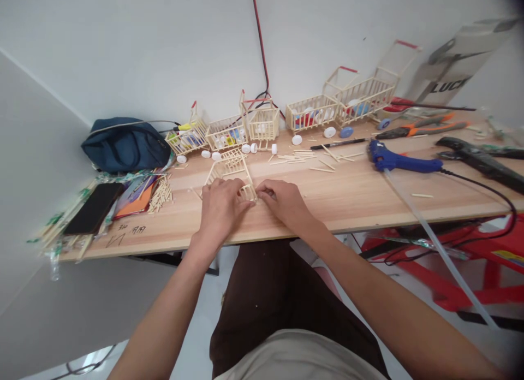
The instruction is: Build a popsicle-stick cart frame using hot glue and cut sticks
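Both my hands rest on a wooden table (pixel 352 197) and meet on a small lattice panel of thin wooden sticks (pixel 248 192). My left hand (pixel 221 208) is curled, its fingers pinching the panel's left side. Pinching the right side is my right hand (pixel 284 201), also closed. A larger stick frame (pixel 230 164) lies just beyond the panel, partly hidden by my fingers. Loose sticks (pixel 303 157) are scattered farther back.
Several finished stick carts (pixel 262 122) stand along the wall with white and blue bottle caps (pixel 329 132). A blue glue gun (pixel 395 160) with a cable lies to the right, pliers (pixel 426 128) behind it. A dark bag (pixel 123 145), a phone (pixel 95 207) and a stick bundle (pixel 161 194) sit left.
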### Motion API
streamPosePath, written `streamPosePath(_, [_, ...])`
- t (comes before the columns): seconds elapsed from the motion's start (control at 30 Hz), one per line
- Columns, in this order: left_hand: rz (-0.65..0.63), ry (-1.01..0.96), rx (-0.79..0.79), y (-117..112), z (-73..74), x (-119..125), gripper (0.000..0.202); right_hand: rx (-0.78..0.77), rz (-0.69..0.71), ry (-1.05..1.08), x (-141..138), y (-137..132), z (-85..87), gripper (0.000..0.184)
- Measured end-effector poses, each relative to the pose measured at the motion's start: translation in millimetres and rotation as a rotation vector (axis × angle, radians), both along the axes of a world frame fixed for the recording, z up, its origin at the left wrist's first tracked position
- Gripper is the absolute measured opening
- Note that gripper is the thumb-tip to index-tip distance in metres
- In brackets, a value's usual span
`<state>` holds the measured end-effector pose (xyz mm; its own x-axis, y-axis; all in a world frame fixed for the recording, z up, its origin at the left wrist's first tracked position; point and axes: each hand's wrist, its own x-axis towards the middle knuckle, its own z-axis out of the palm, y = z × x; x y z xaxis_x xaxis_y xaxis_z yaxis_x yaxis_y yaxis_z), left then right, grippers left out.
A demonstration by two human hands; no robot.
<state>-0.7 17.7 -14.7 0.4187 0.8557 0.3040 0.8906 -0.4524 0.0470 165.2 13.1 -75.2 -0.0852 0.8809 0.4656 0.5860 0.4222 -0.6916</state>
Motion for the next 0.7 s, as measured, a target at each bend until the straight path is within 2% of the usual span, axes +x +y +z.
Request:
streamPosePath(0.3, [-0.016,-0.009,0.02,6.8,-5.7,3.8,0.015,-0.051,-0.011,-0.024,-1.2,-3.3,5.0,0.012])
streamPosePath(0.7, [-0.074,-0.08,-0.004,8.9,-9.1,1.2,0.01,-0.049,-0.011,-0.045,-0.4,-3.0,2.9,0.013])
